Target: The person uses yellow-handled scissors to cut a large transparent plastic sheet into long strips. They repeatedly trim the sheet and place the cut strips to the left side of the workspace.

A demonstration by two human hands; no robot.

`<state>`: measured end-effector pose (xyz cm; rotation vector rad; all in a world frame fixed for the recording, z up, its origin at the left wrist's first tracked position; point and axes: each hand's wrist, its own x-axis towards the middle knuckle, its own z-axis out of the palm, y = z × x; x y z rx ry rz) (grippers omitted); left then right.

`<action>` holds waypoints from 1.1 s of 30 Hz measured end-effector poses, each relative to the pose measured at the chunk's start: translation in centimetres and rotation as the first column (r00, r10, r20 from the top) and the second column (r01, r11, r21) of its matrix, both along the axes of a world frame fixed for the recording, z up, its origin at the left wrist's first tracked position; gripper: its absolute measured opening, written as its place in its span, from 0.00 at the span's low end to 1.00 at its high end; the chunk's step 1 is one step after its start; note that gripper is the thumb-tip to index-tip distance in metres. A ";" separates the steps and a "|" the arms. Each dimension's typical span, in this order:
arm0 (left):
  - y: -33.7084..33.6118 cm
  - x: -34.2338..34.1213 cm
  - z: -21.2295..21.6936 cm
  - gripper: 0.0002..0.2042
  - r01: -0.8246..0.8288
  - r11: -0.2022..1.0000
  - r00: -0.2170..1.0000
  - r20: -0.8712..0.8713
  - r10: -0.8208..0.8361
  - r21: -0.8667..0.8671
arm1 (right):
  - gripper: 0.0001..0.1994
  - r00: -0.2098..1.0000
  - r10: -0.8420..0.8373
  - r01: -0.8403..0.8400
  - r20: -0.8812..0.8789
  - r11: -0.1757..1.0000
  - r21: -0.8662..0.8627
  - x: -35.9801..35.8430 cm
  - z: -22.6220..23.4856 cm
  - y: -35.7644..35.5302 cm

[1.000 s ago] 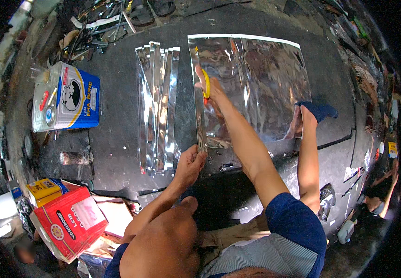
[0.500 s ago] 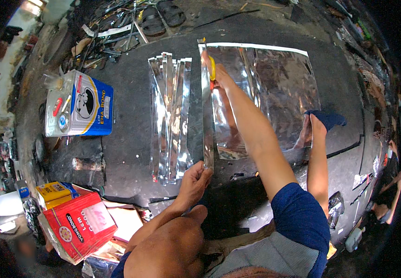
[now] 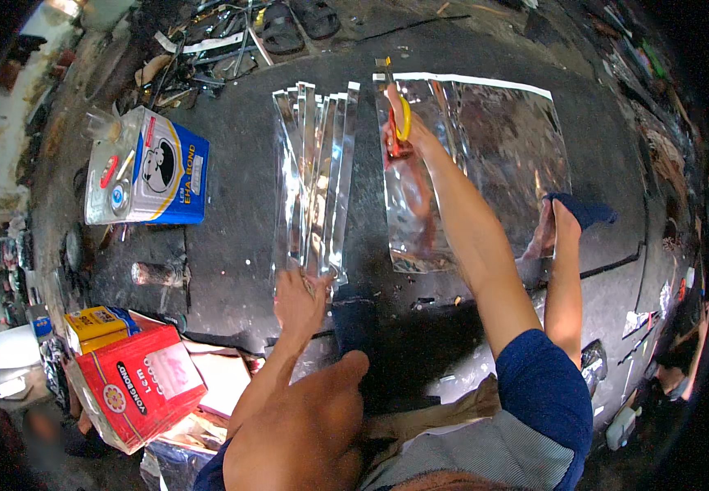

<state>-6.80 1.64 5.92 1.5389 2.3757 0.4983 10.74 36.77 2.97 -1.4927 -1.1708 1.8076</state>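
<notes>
Upright in my right hand [image 3: 402, 135] is a pair of scissors [image 3: 404, 120] with yellow and red handles. Its tip is by the upper left corner of a shiny, clear-looking plastic sheet [image 3: 494, 147] with a white top edge. To the left of the sheet, several narrow strips [image 3: 312, 176] of the same glossy material lie side by side, slightly fanned. My left hand [image 3: 300, 299] is closed at their near ends, fingers bent over the strips. Part of its grip is hidden.
My bare foot [image 3: 563, 221] rests at the sheet's right edge, beside dark blue cloth. A blue and white can [image 3: 166, 176] stands left, with red and yellow boxes [image 3: 137, 385] nearer me. Black sandals [image 3: 281, 31] and scraps [image 3: 207, 61] lie at the far side.
The strip at the sheet's left edge is now on the strip pile, carried left by my left hand. My right hand and the scissors have shifted slightly right.
</notes>
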 end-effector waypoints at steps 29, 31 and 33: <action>8.3 10.9 -6.4 0.03 -0.067 0.972 0.354 0.905 0.236 -0.227 | 0.36 0.986 -0.031 -0.066 -0.165 0.832 -0.551 10.9 2.7 -42.2; 8.4 10.9 -6.3 0.03 -0.066 0.957 0.339 0.896 0.287 -0.281 | 0.36 0.990 -0.054 -0.027 -0.127 0.828 -0.561 11.0 1.9 -41.6; 8.4 10.6 -6.9 0.04 -0.074 0.956 0.365 0.885 0.290 -0.283 | 0.43 0.998 0.047 -0.059 -0.037 0.824 -0.563 10.9 2.3 -40.0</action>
